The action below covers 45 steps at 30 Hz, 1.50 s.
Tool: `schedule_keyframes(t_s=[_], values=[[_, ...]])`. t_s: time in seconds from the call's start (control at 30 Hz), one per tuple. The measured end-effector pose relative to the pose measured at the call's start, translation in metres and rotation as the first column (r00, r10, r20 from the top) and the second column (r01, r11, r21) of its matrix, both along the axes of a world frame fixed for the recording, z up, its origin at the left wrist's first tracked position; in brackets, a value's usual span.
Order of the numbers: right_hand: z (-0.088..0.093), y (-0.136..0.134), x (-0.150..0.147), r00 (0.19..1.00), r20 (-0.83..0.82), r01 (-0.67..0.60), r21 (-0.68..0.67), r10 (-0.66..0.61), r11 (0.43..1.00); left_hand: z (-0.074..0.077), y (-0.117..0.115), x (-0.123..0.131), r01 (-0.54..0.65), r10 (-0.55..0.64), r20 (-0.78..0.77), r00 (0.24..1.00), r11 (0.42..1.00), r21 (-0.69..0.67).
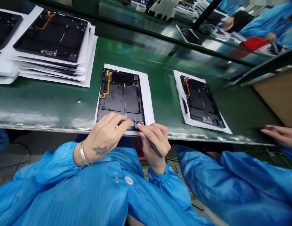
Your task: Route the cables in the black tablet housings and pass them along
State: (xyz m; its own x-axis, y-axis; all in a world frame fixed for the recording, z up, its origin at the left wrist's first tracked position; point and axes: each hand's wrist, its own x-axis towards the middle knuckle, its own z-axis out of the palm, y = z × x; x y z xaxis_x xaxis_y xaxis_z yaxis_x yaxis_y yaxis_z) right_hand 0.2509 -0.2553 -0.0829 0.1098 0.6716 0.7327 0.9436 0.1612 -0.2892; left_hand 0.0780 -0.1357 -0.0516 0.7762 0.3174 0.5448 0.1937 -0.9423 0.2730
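A black tablet back housing [117, 103] with an orange flex cable [109, 83] lies on white sheet [149, 94] at the front edge of the green bench. Over its lower left part rests my left hand [107, 131], fingers pinched together near the bottom edge; what they hold, if anything, is hidden. My right hand [156, 139] grips a slim dark hand tool [155, 149] like a pen, its tip end at the housing's lower right corner. The exact kind of tool cannot be made out. Small dark wires [135, 121] show between the hands.
Stacked housings with white sheets [86, 70] stand at left. A small metal part [79, 101] lies on the green bench [162, 78]. Another housing [202, 100] on white paper lies at right, near a co-worker's hand [281, 135]. A glossy raised ledge [157, 40] runs behind.
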Motion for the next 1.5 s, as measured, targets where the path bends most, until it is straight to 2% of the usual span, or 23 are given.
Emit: schedule_keyframes(t_s=[0.1,0.2,0.3,0.4,0.5,0.63,0.7,0.77,0.83,0.9,1.0,1.17,1.5], values=[[-0.004,0.003,0.000,0.994,0.105,0.016,0.020,-0.018,1.000,-0.004,-0.003,0.014,-0.047,0.047,-0.027,0.999,0.999,0.011],[-0.009,0.004,0.001,0.981,0.176,0.070,0.083,-0.084,0.994,-0.008,-0.003,0.015,-0.064,0.064,0.005,0.998,0.998,0.014],[-0.012,0.001,0.005,0.977,0.170,0.105,0.133,-0.127,0.986,-0.009,-0.002,0.010,-0.007,0.006,0.029,1.000,0.999,0.036],[-0.011,-0.004,0.009,0.984,0.131,0.103,0.127,-0.119,0.987,-0.008,-0.001,0.006,0.056,-0.058,0.022,0.998,0.993,0.103],[-0.004,-0.007,0.013,0.996,0.039,0.082,0.073,-0.085,0.994,-0.006,0.001,0.005,0.089,-0.088,-0.017,0.996,0.984,0.152],[0.009,-0.008,0.027,0.974,-0.208,0.090,-0.031,-0.095,0.995,-0.004,0.003,0.004,0.120,-0.109,-0.069,0.992,0.974,0.193],[0.014,-0.007,0.034,0.944,-0.304,0.151,0.039,-0.132,0.988,-0.004,0.004,0.003,0.128,-0.115,-0.076,0.990,0.971,0.202],[0.018,-0.005,0.038,0.923,-0.367,0.173,0.123,-0.117,0.977,-0.005,0.003,0.002,0.136,-0.129,-0.050,0.990,0.977,0.163],[0.021,-0.003,0.035,0.916,-0.401,0.070,0.131,-0.011,0.989,-0.006,0.003,0.002,0.127,-0.128,0.009,0.992,0.989,0.081],[0.022,-0.001,0.028,0.896,-0.426,-0.095,0.082,0.121,0.992,-0.007,0.003,0.003,0.091,-0.093,0.047,0.995,0.995,0.031],[0.023,0.002,0.019,0.863,-0.454,-0.246,0.003,0.220,0.969,-0.006,0.003,0.005,0.049,-0.050,0.008,0.999,0.996,0.076],[0.025,0.005,0.016,0.851,-0.472,-0.292,-0.059,0.231,0.955,-0.002,0.005,0.005,0.077,-0.072,-0.042,0.997,0.987,0.138],[0.028,0.009,0.016,0.883,-0.385,-0.328,-0.099,0.267,0.940,-0.004,0.008,0.002,0.135,-0.127,-0.046,0.991,0.959,0.248]])
